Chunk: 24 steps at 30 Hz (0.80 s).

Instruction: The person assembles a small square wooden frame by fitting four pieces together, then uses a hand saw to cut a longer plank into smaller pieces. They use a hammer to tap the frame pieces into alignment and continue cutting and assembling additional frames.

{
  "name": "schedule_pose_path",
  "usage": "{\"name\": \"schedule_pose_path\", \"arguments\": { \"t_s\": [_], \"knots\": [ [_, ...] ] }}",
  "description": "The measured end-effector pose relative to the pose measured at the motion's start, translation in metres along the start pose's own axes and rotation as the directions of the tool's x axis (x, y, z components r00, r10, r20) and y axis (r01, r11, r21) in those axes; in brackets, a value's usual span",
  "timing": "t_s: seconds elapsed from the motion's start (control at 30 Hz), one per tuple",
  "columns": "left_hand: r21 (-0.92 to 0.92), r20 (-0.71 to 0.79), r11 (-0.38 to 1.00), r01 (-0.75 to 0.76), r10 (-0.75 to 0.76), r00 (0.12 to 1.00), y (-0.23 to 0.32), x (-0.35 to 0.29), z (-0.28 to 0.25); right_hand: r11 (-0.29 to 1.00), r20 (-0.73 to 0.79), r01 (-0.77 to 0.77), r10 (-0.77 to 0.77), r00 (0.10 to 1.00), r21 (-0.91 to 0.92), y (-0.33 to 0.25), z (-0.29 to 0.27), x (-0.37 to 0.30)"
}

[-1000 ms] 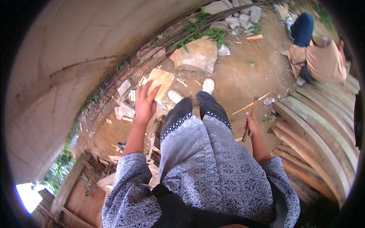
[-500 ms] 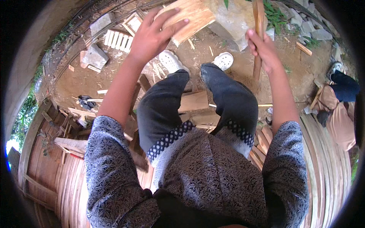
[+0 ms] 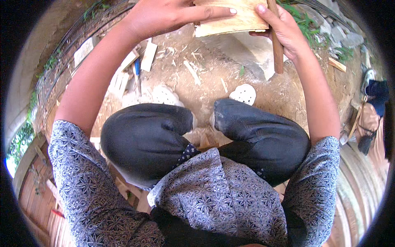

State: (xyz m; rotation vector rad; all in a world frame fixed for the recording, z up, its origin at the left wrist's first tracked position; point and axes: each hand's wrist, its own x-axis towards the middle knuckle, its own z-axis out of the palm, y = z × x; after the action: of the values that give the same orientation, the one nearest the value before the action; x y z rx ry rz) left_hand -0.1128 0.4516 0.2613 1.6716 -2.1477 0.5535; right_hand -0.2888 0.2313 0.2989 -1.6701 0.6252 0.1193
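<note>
A pale, rough-edged wooden board (image 3: 230,22) is held up at the top of the view. My left hand (image 3: 170,16) grips its left side, with one finger stretched along its face. At the opposite side, my right hand (image 3: 288,35) is closed around a brown wooden stick (image 3: 277,53), and its thumb presses on the board's right edge. The stick hangs upright beside the board; its upper end runs out of the picture. Below the board, a flat grey stone (image 3: 251,53) lies on the ground.
A blue-handled tool (image 3: 137,68) lies near my left white shoe (image 3: 164,95), among wood offcuts (image 3: 149,55) and shavings. Stones (image 3: 352,40) sit at the upper right. Another person's clothed legs (image 3: 372,123) show at the right. Long wooden strips (image 3: 354,197) lie behind me.
The board has moved right, and my right hand has come up to meet its edge with the stick. I am lower, with knees bent wider. The blue-handled tool now shows.
</note>
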Motion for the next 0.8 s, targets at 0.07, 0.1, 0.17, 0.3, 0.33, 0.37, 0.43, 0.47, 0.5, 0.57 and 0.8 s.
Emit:
{"name": "schedule_pose_path", "arguments": {
  "t_s": [0.07,0.1,0.17,0.3,0.33,0.37,0.43,0.47,0.5,0.57,0.8],
  "knots": [
    [0.162,-0.132,0.978,-0.13,0.152,0.98,0.001,0.015,0.007,0.991,-0.056,0.123,-0.126,0.99,-0.042,0.008,-0.01,-0.014],
    [0.266,-0.25,0.942,-0.203,0.271,0.929,-0.01,0.024,0.022,0.982,-0.088,0.179,-0.183,0.979,-0.055,0.006,-0.011,-0.022],
    [0.051,-0.25,0.989,-0.142,0.15,0.957,0.02,0.04,0.002,0.97,-0.193,0.241,-0.242,0.951,-0.033,0.003,-0.017,-0.056],
    [-0.108,-0.248,0.993,0.038,-0.064,0.967,0.08,0.049,-0.044,0.944,-0.301,0.328,-0.318,0.899,-0.016,-0.014,-0.019,-0.116],
    [-0.234,-0.295,0.97,0.072,-0.141,0.945,0.09,0.052,-0.053,0.929,-0.307,0.37,-0.351,0.885,0.002,-0.021,-0.017,-0.134],
    [-0.281,-0.255,0.926,0.252,-0.325,0.911,0.115,0.06,-0.07,0.915,-0.318,0.404,-0.377,0.87,0.021,-0.024,-0.016,-0.149],
    [-0.661,-0.069,0.593,0.46,-0.659,0.749,0.143,0.066,-0.103,0.907,-0.348,0.419,-0.403,0.846,-0.031,-0.031,-0.017,-0.176],
    [-0.866,0.181,0.258,0.428,-0.637,0.75,0.143,0.061,-0.11,0.905,-0.36,0.421,-0.413,0.836,-0.059,-0.033,-0.017,-0.184],
    [-0.895,0.419,-0.13,0.427,-0.573,0.704,0.143,0.058,-0.119,0.898,-0.343,0.437,-0.427,0.837,-0.052,-0.038,-0.014,-0.19],
    [-0.817,0.525,-0.462,0.346,-0.343,0.779,0.135,0.038,-0.126,0.9,-0.305,0.433,-0.428,0.851,-0.055,-0.048,0.0,-0.199],
    [-0.938,0.315,-0.117,0.326,-0.677,0.665,0.184,0.035,-0.134,0.872,-0.2,0.481,-0.489,0.849,-0.087,-0.043,0.036,-0.205]
  ]
}}
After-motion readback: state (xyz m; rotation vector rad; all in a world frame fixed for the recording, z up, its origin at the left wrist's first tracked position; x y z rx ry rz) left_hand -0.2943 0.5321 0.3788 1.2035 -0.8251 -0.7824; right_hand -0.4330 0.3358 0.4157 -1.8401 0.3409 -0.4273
